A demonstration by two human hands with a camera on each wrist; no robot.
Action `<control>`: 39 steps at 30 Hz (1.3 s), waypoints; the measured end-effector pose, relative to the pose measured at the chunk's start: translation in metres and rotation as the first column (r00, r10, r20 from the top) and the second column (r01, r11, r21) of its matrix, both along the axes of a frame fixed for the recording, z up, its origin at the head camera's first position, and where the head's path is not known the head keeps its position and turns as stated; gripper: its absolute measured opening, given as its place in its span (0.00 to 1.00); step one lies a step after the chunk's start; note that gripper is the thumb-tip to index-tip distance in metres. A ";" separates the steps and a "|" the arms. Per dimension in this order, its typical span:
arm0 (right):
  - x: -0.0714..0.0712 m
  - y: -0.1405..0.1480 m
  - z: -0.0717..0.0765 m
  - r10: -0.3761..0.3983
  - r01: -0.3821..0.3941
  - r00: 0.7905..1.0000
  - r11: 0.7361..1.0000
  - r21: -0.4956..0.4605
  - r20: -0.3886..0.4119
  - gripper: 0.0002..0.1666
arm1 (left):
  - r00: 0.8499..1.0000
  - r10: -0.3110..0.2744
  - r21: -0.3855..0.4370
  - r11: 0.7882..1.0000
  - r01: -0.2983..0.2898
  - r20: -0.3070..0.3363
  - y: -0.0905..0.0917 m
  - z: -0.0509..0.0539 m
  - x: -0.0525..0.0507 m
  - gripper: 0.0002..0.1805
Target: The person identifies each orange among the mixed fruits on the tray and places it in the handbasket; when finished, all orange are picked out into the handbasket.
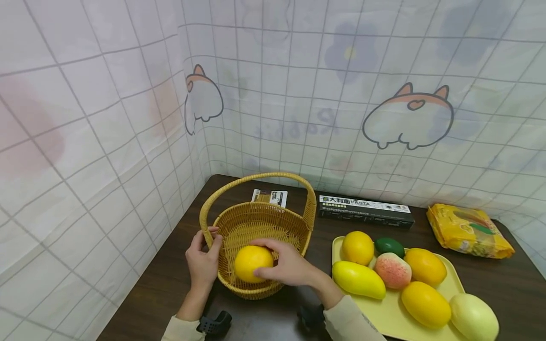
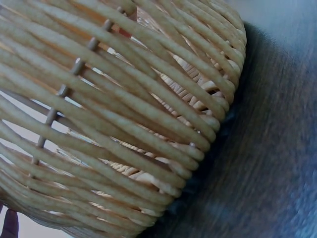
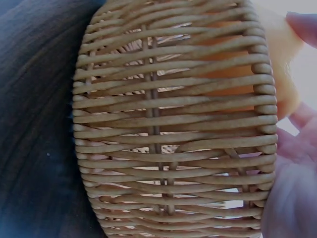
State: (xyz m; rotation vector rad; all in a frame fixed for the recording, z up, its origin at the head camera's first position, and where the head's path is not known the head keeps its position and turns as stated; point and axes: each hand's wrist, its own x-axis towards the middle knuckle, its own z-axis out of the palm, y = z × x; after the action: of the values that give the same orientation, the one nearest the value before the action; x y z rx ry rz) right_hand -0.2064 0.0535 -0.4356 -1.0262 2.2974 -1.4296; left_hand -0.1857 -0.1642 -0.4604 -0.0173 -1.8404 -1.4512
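A round wicker basket (image 1: 294, 222) with a tall arched handle stands on the dark table. My left hand (image 1: 203, 263) grips it where the handle meets the rim, thumb toward the inside. An orange (image 1: 253, 264) is in my right hand (image 1: 294, 265), held between thumb and fingers over the near part of the basket. In the right wrist view the orange (image 3: 283, 59) shows at the rim and partly behind the woven wall, with part of the hand (image 3: 297, 168) beside it. Woven wall (image 2: 99, 114) fills most of the left wrist view; a fingertip (image 2: 10, 224) appears at the corner.
Right of the basket, a yellow tray (image 1: 384, 313) bears another orange (image 1: 358, 247), a peach (image 1: 393, 271), a green avocado-like fruit (image 1: 389, 247) and several yellow fruits. Behind lie a small packet (image 1: 270, 197), a black pasta box (image 1: 366, 211) and a yellow bag (image 1: 469, 230).
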 end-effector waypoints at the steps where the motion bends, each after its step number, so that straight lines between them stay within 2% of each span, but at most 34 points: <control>1: -0.002 -0.001 0.000 0.010 -0.010 1.000 1.000 0.021 0.000 0.35 | 1.000 0.001 0.000 1.000 -0.001 0.002 0.000 0.000 0.000 0.07; 7: -0.009 -0.008 -0.001 0.057 -0.058 0.998 0.994 0.088 0.008 0.36 | 1.000 0.008 0.005 1.000 -0.009 0.017 -0.001 0.001 0.001 0.07; 17: -0.018 -0.014 -0.003 0.154 -0.157 0.988 0.981 0.111 0.030 0.33 | 1.000 0.001 0.004 1.000 -0.001 0.011 -0.002 0.002 0.000 0.08; 28: -0.023 -0.021 -0.006 0.181 -0.183 0.983 0.968 0.170 0.030 0.34 | 1.000 -0.003 0.013 1.000 0.003 0.022 -0.003 0.002 0.001 0.09; 34: -0.022 -0.019 -0.007 0.185 -0.191 0.981 0.973 0.133 0.062 0.34 | 1.000 0.000 0.009 1.000 0.000 0.028 -0.002 0.000 0.000 0.09; 39: -0.014 -0.015 -0.007 0.142 -0.144 0.988 0.989 0.027 0.065 0.31 | 1.000 -0.006 -0.003 1.000 0.007 0.026 -0.001 -0.002 -0.001 0.09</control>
State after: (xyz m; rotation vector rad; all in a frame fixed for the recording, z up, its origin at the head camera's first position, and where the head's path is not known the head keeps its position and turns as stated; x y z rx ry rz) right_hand -0.2201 0.0387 -0.4429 -1.0969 2.1484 -1.3449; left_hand -0.1863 -0.1656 -0.4623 -0.0063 -1.8650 -1.4592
